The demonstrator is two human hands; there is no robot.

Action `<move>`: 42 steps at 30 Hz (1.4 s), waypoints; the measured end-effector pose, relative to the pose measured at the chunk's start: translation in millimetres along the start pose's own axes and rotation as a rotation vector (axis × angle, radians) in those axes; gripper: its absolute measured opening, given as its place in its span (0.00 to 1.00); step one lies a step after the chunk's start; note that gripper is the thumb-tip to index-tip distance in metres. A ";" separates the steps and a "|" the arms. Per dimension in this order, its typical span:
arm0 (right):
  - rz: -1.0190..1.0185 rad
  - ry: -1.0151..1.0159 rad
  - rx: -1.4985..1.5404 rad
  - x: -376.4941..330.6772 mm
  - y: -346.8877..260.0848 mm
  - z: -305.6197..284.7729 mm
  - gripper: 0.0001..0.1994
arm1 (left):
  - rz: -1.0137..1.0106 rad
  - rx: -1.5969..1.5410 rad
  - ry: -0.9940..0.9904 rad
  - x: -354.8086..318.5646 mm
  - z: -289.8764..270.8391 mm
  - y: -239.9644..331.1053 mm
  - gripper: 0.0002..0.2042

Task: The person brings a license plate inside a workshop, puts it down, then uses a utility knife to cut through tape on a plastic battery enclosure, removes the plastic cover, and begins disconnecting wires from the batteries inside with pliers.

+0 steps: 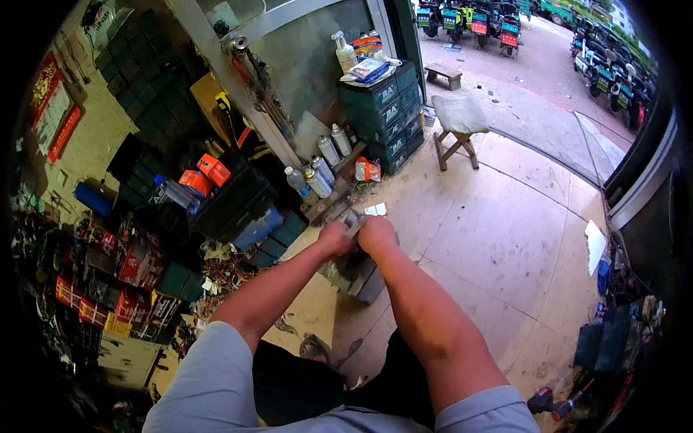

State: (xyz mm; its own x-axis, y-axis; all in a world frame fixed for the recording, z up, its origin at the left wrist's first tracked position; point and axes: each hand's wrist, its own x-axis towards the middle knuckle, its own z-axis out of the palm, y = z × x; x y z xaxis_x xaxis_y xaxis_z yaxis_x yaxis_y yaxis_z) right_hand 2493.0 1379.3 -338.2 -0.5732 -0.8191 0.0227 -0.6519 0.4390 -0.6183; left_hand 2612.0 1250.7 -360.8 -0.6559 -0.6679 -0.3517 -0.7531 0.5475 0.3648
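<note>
Both arms reach forward, and my hands come close together in the middle of the view. My left hand [336,239] is closed, fingers curled, at the end of a small greyish piece that shows only in part. Right beside it, my right hand [377,236] is also closed, its knuckles up. What either one grips is mostly covered by the fingers, and I cannot make out its kind. Below my hands stands a low grey block-like object [369,283], partly hidden by my right forearm. A small white card-like piece [376,209] lies just beyond them.
Spray cans [328,151] stand ahead on a ledge by the glass door. Dark green batteries [382,101] are stacked beyond them. A padded wooden stool [460,119] is at the far right. Boxes [141,260] and parts crowd the left. Tools [556,404] lie at the lower right.
</note>
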 end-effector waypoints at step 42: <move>0.023 0.046 0.115 9.9 9.4 -0.3 0.12 | -0.020 0.211 0.177 -53.9 -23.4 63.5 0.15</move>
State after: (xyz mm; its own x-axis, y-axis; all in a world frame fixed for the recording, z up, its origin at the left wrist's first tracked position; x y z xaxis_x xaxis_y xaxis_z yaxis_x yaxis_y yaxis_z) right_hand 2481.0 1375.4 -343.6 -0.6116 -0.7901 0.0421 -0.5784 0.4102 -0.7051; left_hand 2600.8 1309.6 -298.5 -0.6360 -0.7470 -0.1938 -0.7717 0.6141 0.1654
